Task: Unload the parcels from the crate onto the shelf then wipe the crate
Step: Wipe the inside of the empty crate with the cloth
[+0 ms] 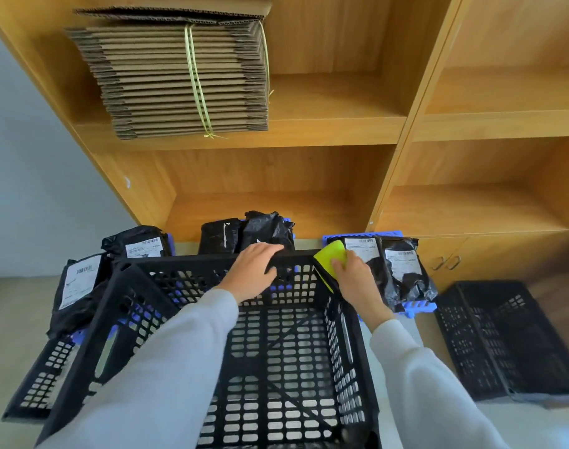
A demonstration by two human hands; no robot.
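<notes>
Crate emptied | parcels: perhaps 6 | left hand grips rim | right hand presses cloth

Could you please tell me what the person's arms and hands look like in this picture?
Both arms wear long, loose, plain light grey sleeves ending at the wrists. The left hand and right hand are bare: no gloves, rings or watch visible.

Light: bright, even, soft; source perhaps from the left.
Shadows: faint, deepest inside the shelf bays.
Glare: none strong.
Distortion: wide-angle bending of uprights toward the edges.
Blur: sleeves and lower corners soft.
</notes>
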